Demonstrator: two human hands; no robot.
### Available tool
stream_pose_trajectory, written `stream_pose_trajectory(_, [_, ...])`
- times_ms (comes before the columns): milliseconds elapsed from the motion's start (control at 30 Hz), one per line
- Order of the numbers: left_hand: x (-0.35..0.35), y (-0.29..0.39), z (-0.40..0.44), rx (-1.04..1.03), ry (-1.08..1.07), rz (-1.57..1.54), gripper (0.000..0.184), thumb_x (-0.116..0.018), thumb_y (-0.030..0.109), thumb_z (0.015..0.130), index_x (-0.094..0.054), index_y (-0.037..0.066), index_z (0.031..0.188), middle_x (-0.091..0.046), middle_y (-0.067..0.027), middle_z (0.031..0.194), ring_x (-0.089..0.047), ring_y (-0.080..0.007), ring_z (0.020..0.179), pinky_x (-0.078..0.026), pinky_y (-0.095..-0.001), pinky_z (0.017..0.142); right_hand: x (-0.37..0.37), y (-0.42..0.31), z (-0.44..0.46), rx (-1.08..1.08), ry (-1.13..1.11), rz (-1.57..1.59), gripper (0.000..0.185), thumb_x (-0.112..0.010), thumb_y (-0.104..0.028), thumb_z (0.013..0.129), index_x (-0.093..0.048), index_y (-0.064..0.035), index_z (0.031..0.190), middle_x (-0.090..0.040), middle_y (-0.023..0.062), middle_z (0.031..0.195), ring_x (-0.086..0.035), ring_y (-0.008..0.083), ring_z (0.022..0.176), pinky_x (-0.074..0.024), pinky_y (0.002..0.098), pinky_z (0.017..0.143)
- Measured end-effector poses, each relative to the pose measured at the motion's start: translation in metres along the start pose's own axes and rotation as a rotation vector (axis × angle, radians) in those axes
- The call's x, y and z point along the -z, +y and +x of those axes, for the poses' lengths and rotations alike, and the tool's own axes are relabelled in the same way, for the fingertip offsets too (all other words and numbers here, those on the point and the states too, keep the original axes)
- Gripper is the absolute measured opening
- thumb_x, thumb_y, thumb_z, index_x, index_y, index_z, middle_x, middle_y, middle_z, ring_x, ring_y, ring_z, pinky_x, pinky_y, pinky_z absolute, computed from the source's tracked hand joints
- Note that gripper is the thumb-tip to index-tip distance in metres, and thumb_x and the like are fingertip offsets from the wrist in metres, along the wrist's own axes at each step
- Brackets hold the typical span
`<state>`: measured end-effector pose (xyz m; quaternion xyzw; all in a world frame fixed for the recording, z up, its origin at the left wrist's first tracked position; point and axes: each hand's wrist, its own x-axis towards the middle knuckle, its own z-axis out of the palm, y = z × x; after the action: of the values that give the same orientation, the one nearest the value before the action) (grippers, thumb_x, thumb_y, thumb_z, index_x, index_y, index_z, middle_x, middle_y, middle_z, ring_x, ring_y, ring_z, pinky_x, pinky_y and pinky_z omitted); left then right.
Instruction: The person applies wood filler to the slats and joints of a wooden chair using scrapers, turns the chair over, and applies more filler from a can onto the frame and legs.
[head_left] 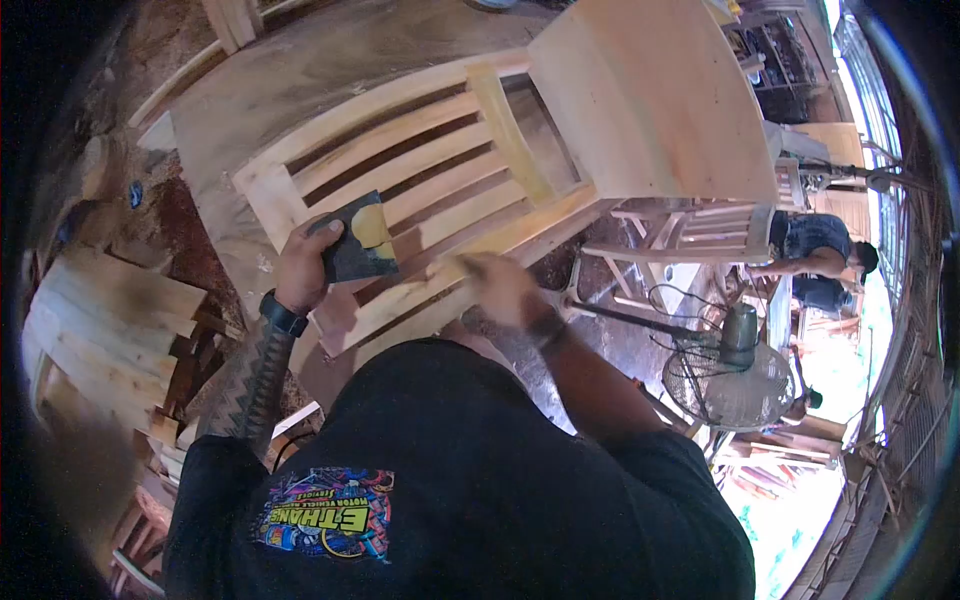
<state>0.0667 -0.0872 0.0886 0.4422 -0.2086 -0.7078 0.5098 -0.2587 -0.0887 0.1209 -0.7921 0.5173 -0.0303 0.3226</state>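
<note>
My left hand (303,262), with a dark watch on its wrist, grips a thin dark rectangular plate (352,262) by its edge. A lump of yellowish paste (370,227) lies on the plate's upper face. Below the plate is the slatted back of a pale wooden chair (415,185), which lies on a work surface. My right hand (500,290) is blurred, its fingers closed at the chair's near side rail (545,215). What those fingers hold is too smeared to make out. The broad seat panel (650,100) rises at the chair's far end.
A pedestal fan (728,378) stands to the right, its pole reaching near my right forearm. Beyond it are another wooden chair (690,235) and a person (815,245) in a dark top. Stacked pale boards (110,335) lie at the left.
</note>
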Motion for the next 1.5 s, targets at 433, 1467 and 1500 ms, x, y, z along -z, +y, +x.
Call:
stream_pose_trajectory(433, [-0.017,-0.012,-0.020,-0.050,0.083,0.028,0.043,-0.063,0.024,0.096,-0.059,-0.008,0.125,-0.070,-0.0134,0.106,-0.071,-0.0212,0.093,-0.060,-0.0348,0.085,-0.037,-0.042,0.018,0.060,-0.248,-0.197,0.043,-0.054,-0.006,0.081,-0.066,0.0010,0.122,-0.067,0.0272,0.108,-0.064,0.0419,0.104,-0.0509,0.0507,0.094])
stream_pose_trajectory(1467, [-0.219,0.013,-0.137,-0.898,0.887,-0.482,0.035,-0.047,0.011,0.101,-0.059,-0.007,0.129,-0.070,-0.0155,0.115,-0.072,-0.0250,0.098,-0.059,-0.0370,0.094,0.119,-0.132,0.067,1.325,-0.211,0.208,0.057,-0.061,-0.004,0.094,-0.046,-0.0063,0.149,-0.067,0.0267,0.109,-0.069,0.0425,0.093,-0.0565,0.0453,0.080])
stream_pose_trajectory(1500, [-0.219,0.008,-0.144,-0.926,0.914,-0.482,0.035,-0.047,0.011,0.101,-0.058,-0.007,0.129,-0.070,-0.0158,0.116,-0.072,-0.0253,0.098,-0.058,-0.0371,0.095,0.115,-0.129,0.066,1.334,-0.259,0.178,0.058,-0.064,-0.008,0.094,-0.046,-0.0068,0.149,-0.068,0.0259,0.106,-0.070,0.0407,0.090,-0.0568,0.0463,0.077])
